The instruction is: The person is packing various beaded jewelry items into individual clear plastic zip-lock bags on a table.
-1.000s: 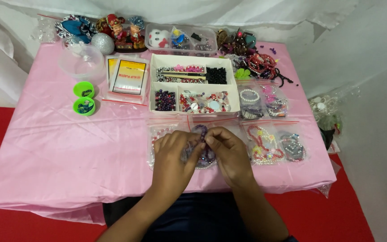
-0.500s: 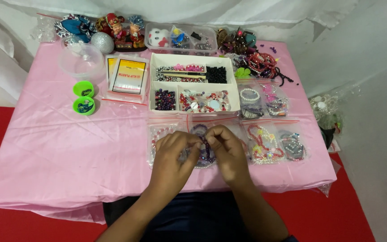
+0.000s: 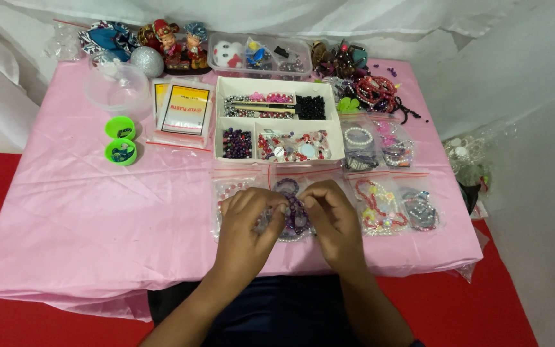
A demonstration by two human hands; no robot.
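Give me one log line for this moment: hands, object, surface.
left hand: on purple bead bracelet | right hand: pinching same bracelet | surface: pink tablecloth | nearby: white bead tray, bagged bracelets

We find little changed across the interval. Our left hand [image 3: 246,222] and right hand [image 3: 332,215] have closed in slightly toward each other over the purple bracelet [image 3: 293,209], fingertips now nearly meeting above the bag [image 3: 284,183]. The bracelet shows less between them than before. We note no other movement on the counter [image 3: 97,212].
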